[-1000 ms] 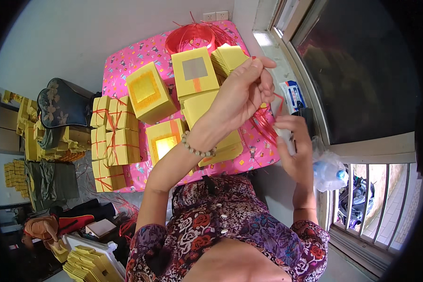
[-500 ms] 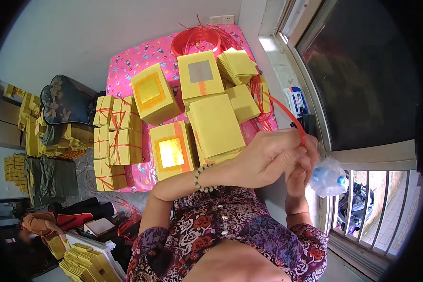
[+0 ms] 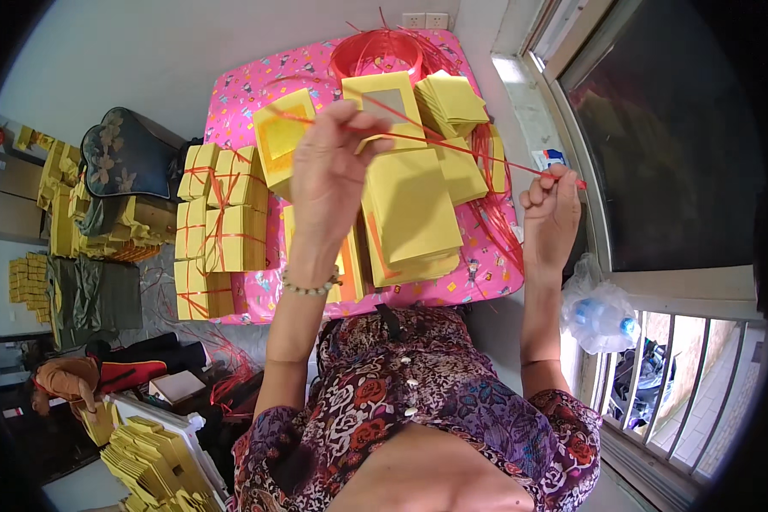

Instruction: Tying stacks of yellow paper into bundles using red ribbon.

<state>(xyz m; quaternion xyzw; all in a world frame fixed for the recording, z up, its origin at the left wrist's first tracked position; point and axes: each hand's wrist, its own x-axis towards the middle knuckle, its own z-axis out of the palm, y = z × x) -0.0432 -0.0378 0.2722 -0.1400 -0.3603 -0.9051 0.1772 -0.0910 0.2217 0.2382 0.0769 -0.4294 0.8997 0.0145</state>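
Above the pink table (image 3: 247,85), red string (image 3: 452,147) stretched taut between left hand (image 3: 328,175) and right hand (image 3: 550,213), each grip pinched on it

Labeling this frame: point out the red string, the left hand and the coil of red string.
red string (image 3: 452,147), head view, taut stretch between the hands.
left hand (image 3: 328,175), head view, back of hand.
coil of red string (image 3: 375,53), head view, coil's rim.
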